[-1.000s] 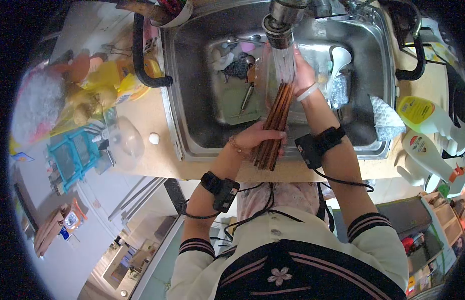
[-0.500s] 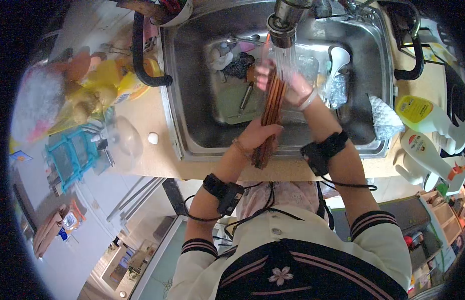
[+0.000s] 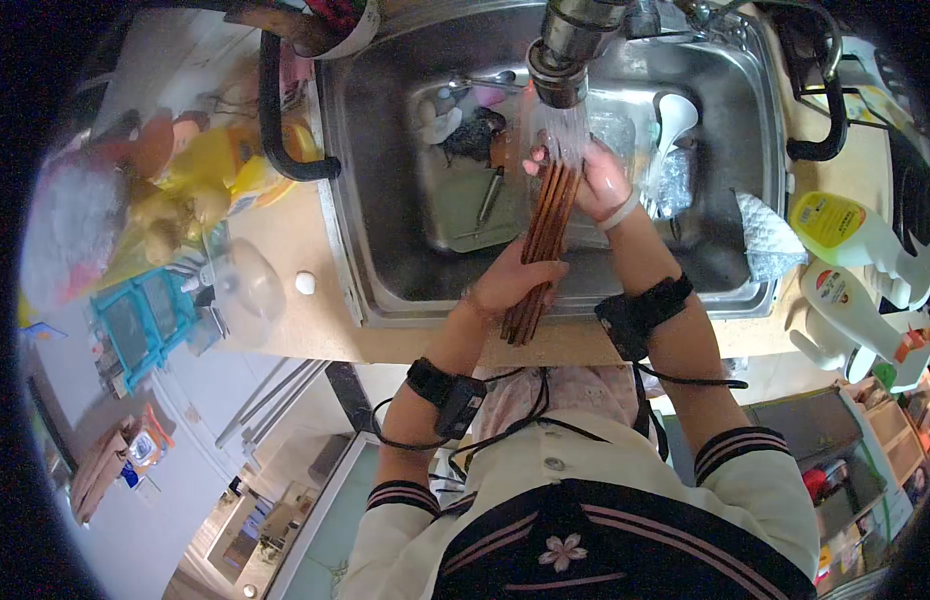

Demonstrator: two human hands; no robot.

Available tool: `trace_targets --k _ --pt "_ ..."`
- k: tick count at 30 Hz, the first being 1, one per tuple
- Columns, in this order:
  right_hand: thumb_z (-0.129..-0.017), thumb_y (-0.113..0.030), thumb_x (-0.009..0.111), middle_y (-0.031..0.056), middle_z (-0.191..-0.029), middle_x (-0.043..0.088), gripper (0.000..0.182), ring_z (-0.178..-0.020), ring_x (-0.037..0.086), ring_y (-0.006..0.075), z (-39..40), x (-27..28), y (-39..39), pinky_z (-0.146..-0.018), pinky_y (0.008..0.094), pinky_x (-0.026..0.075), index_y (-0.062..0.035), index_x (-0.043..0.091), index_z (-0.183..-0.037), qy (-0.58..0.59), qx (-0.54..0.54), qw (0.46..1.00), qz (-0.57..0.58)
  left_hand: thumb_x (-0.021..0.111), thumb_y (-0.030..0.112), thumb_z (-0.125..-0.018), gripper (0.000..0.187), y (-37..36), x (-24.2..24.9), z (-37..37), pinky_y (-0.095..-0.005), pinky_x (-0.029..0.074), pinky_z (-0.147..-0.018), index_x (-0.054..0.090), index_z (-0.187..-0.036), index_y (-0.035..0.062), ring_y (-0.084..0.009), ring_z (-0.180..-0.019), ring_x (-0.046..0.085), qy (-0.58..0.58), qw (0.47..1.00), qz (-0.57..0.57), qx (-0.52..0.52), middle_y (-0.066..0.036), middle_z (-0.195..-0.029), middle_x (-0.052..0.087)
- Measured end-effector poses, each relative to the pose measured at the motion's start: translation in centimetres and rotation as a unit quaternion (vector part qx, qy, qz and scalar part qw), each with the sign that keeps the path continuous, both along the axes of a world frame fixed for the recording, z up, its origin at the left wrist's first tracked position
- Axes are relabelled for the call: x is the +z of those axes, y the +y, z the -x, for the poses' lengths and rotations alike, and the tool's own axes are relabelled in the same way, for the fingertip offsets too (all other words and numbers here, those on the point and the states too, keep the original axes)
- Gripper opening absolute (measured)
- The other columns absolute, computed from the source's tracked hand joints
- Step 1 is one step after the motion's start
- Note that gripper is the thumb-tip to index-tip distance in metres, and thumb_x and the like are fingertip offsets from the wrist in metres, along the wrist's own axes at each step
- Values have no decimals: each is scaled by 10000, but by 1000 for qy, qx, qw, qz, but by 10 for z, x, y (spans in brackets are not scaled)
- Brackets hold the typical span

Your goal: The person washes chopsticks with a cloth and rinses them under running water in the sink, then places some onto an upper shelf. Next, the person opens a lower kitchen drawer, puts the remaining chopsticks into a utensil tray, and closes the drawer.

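A bundle of brown wooden chopsticks slants over the near part of the sink, its upper ends in water running from the faucet. Around the lower half of the bundle my left hand is closed, with the thumb across the front. Higher up, my right hand curls round the back of the chopsticks. Its fingertips show on their left side, and the stream partly blurs them. In the sink behind lie a white ladle and a dark-handled utensil.
The steel sink also holds a pale tray and a clear plastic container. Spray bottles stand on the right counter. A white cap, a teal rack and yellow bags are on the left.
My right hand has shifted slightly down and right along the chopsticks, and its fingers are less blurred. The bundle's lower ends have fanned out a little. My left hand keeps its grip.
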State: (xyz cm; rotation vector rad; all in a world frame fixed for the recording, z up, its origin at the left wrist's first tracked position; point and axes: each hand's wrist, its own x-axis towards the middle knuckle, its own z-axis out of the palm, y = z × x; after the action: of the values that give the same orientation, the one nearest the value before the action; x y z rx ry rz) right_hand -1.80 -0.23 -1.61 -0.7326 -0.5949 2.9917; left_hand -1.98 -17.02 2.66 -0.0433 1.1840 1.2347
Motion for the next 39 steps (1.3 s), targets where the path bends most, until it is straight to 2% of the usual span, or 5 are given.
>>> trace_targets --k 10,19,28,31,39 --pt "-896 -142 342 186 -1168 469 337 -937 554 342 -3 13 -5 -790 446 485 21 357 -1190 9 -66 998 -14 556 140 -816 292 -1 20 -5 -342 521 -570 434 -1061 38 -187 -693 593 -177 980 -9 95 -96 -906 568" --pt "-893 -231 374 164 -982 583 330 -788 600 309 2 -24 -3 -658 395 517 20 447 -1095 -136 -31 979 -148 599 148 -783 282 -2 21 -13 -292 482 -517 462 -1018 74 -144 -580 534 -105 992 51 45 -18 -715 503" --pt "-877 -256 382 15 -596 447 223 -445 403 113 -3 -26 -6 -483 257 381 -72 494 -822 79 60 964 248 599 119 -736 220 -9 8 -16 -254 416 -459 457 -900 81 -122 -489 459 -190 979 27 68 -2 -632 449" --pt "-871 -242 387 -14 -552 349 211 -416 305 76 -2 -17 -10 -445 238 299 -102 433 -721 -91 20 993 76 583 114 -733 200 -6 -3 -22 -260 417 -449 459 -883 71 -127 -485 468 -101 993 47 50 -13 -617 455" --pt "-868 -271 405 30 -595 402 217 -433 358 112 3 6 8 -447 255 339 -69 458 -810 -86 45 995 11 580 118 -723 168 8 2 -20 -280 427 -424 462 -828 60 -137 -438 476 -42 997 54 29 -28 -592 469"
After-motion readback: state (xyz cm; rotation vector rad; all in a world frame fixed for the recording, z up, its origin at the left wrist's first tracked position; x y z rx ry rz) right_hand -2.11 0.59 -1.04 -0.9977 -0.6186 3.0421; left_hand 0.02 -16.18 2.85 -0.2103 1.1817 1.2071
